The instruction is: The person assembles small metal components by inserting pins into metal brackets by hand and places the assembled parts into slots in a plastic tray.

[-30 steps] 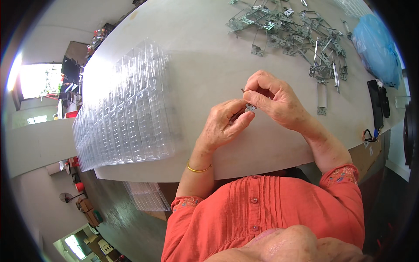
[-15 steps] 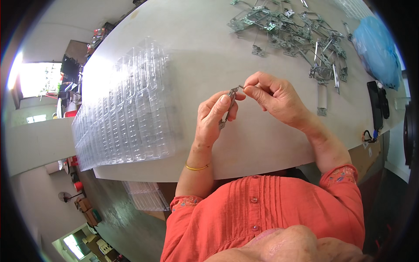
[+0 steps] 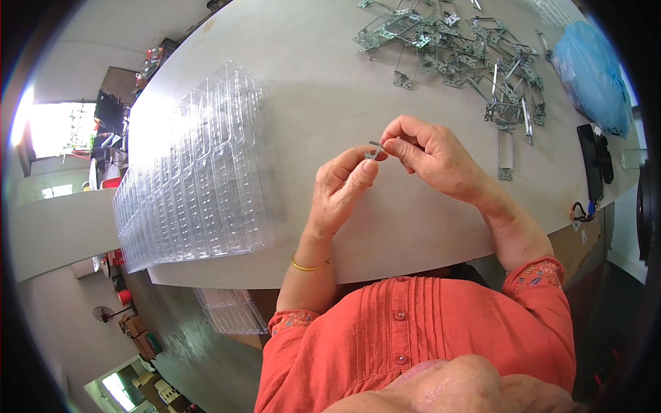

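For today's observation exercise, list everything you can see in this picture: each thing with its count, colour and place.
table: one, pale grey, fills the middle of the view
clear plastic trays: a row of many, transparent, left part of the table
spare trays: a few, transparent, below the table edge
metal brackets: a tangled pile, silver-grey, far right of the table
plastic bag: one, blue, right edge
black device: one, by the bag, with a cable
small metal piece: one, grey, between both hands' fingertips
bangle: one, gold, left wrist
left hand: pinch grip on the piece
right hand: pinch grip on the piece
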`<move>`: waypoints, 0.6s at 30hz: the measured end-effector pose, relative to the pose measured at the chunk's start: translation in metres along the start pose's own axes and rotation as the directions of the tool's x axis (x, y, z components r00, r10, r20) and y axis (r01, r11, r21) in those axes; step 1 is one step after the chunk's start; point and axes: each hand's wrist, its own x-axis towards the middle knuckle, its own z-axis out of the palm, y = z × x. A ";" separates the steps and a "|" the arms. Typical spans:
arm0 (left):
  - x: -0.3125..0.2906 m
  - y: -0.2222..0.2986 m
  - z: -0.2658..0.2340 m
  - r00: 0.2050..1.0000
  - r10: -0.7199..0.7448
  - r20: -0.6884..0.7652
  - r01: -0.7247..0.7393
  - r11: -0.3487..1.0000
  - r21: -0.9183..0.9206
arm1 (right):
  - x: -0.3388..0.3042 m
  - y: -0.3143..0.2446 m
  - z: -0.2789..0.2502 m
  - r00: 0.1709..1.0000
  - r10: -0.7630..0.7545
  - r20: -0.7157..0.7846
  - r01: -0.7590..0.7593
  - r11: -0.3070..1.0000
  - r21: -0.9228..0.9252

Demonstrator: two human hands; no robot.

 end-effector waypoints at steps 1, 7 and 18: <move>0.000 -0.001 0.001 1.000 0.013 0.009 -0.013 0.999 0.043 | 0.000 0.000 0.000 0.999 0.029 0.017 -0.030 0.996 0.084; -0.002 -0.004 -0.002 0.995 0.044 0.085 -0.060 0.979 0.195 | 0.004 -0.002 -0.011 0.944 0.219 0.246 -0.283 0.922 0.265; -0.002 0.004 0.004 0.942 0.056 0.331 -0.147 0.955 0.257 | 0.004 0.003 -0.008 0.997 -0.004 -0.082 -0.004 0.995 -0.103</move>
